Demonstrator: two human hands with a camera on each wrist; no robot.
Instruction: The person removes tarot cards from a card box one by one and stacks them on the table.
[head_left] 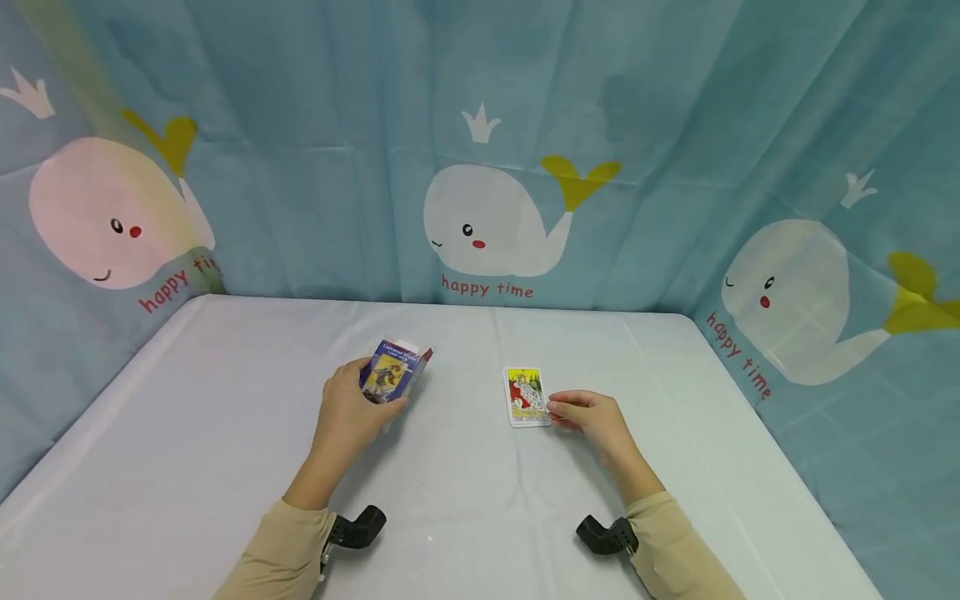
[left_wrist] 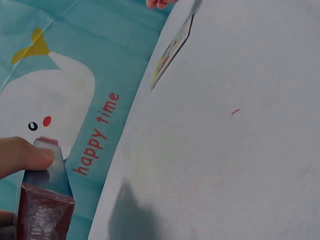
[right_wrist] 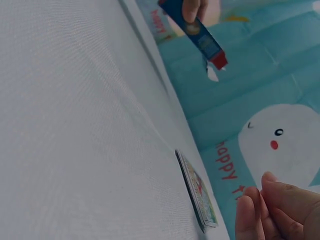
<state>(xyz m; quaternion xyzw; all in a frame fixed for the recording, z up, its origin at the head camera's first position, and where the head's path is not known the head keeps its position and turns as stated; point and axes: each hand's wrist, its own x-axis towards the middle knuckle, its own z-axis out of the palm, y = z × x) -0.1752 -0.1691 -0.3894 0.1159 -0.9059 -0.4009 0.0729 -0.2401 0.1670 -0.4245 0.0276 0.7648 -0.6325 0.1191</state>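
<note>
My left hand (head_left: 348, 408) grips a blue tarot card box (head_left: 388, 372) by its sides, tilted above the white table. A red end of the box points up and right in the head view. In the left wrist view, the thumb presses near a dark red panel (left_wrist: 46, 212) of the box. A small stack of tarot cards (head_left: 527, 396) lies face up near the table's middle, a crowned figure in a picture on top. My right hand (head_left: 596, 417) is beside the stack's right edge, fingertips close together. The right wrist view shows these fingers (right_wrist: 247, 215) apart from the cards (right_wrist: 199, 192).
A white cloth (head_left: 450, 500) covers the table. Blue curtains (head_left: 337, 208) with whale prints hang along the back and both sides. A black wrist mount (head_left: 358, 527) sits by the left sleeve and another (head_left: 607, 535) by the right.
</note>
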